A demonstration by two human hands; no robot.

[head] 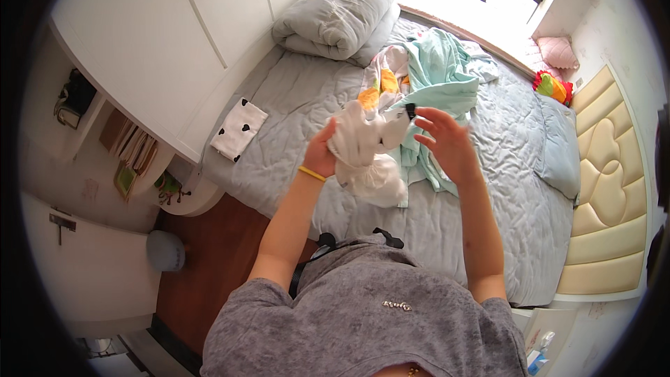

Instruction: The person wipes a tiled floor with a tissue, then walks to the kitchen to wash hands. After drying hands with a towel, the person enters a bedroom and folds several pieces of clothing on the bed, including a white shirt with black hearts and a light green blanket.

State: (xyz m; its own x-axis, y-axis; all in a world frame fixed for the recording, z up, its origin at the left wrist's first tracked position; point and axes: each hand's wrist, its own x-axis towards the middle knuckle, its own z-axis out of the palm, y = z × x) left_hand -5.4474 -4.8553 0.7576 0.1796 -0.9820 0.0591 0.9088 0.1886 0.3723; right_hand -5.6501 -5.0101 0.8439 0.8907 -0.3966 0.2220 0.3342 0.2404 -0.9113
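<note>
A bunched white cloth garment with black marks hangs above the bed, blurred by motion. My left hand, with a yellow band at the wrist, grips its left side. My right hand is at the garment's right edge with fingers spread. Its fingertips are close to a black patch there; contact is unclear. Behind the garment, a mint-green garment lies rumpled beside a white cloth with orange patches. To the left, a folded white cloth with black hearts lies flat on the grey quilted bedspread.
A rolled grey quilt rests at the bed's far left, against white cabinets. Along the right stand a cream padded headboard and a pale blue pillow. A grey bin is on the wooden floor at left.
</note>
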